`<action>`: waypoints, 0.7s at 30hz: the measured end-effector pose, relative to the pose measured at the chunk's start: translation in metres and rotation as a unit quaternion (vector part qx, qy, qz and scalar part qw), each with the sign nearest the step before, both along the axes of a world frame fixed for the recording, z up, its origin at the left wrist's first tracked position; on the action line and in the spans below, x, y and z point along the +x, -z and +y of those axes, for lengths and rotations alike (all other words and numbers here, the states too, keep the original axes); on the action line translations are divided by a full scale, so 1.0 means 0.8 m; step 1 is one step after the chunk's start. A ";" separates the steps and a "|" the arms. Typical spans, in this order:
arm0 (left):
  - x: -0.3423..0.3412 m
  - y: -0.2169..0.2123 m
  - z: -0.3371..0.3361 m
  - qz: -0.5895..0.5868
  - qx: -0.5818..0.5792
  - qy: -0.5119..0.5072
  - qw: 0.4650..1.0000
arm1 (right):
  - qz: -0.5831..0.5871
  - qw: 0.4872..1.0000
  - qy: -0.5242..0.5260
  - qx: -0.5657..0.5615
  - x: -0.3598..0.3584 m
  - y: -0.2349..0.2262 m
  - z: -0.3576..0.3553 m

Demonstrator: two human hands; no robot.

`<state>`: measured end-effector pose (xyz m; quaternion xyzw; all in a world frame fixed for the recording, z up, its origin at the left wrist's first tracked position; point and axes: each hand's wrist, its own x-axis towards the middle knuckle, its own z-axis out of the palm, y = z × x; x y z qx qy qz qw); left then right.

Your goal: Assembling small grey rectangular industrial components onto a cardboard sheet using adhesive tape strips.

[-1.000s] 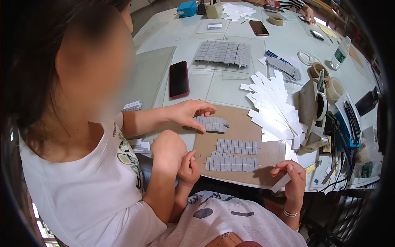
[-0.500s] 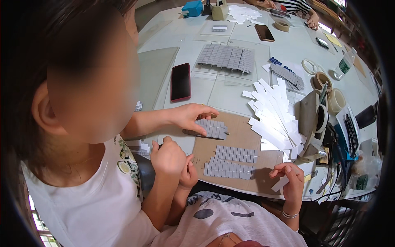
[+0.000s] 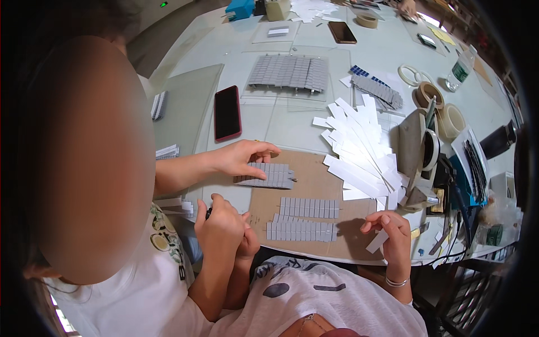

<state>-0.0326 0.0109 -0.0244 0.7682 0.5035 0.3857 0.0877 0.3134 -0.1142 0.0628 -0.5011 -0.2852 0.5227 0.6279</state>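
Observation:
My right hand (image 3: 394, 231) is raised at the right edge of a brown cardboard sheet (image 3: 309, 161), its fingers closed on a white paper strip (image 3: 376, 242). My left hand (image 3: 249, 245) is curled shut by my body, partly behind a co-worker's hand (image 3: 220, 222); its contents are hidden. On the cardboard lie two grey segmented strips (image 3: 309, 208) (image 3: 301, 229), one above the other. The co-worker's other hand (image 3: 244, 159) rests on a third grey segmented piece (image 3: 276, 177) at the cardboard's upper left. A small dark object (image 3: 209, 213) shows in the co-worker's nearer hand.
A fanned pile of white paper strips (image 3: 359, 149) lies beyond the cardboard. Tape rolls (image 3: 429, 95), a tape dispenser (image 3: 412, 140) and a bottle (image 3: 460, 70) stand at right. A red-edged phone (image 3: 227, 114) and a grey segmented panel (image 3: 289, 73) lie farther back.
The view has shifted slightly, and the co-worker's head fills more of the left side. My hands and the grey pieces hold nearly the same places. Far off, a striped sleeve has left view.

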 end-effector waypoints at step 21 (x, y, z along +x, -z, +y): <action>-0.005 -0.119 0.061 -0.666 -0.542 0.261 0.442 | -0.034 0.989 0.142 -0.025 0.002 0.029 -0.067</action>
